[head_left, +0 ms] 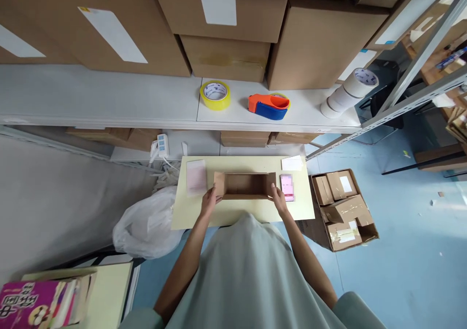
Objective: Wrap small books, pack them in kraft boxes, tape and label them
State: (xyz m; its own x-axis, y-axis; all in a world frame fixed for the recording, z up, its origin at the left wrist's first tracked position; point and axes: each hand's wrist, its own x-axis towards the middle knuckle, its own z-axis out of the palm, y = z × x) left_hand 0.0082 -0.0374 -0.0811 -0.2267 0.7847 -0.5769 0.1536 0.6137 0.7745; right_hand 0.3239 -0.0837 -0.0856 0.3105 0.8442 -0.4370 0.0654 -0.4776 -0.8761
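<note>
We grip carton (250, 185) by both ends: left hand (209, 201) clasping its 9 o'clock end, right hand (279, 199) its 3 o'clock end. Carton over middle of pale table (193, 215), mouth facing us. Phone (287, 188) just beyond at 3 o'clock, pale sheet (196, 177) at 9. Best we press both ends evenly, lightly, lest thin walls bow; mind phone near right knuckles.

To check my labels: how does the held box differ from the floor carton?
The held box is between the left hand and right hand; the floor carton stands on the floor. The held box shows its inner walls; the floor carton contains several boxes. Both are open, brown cardboard.
</note>
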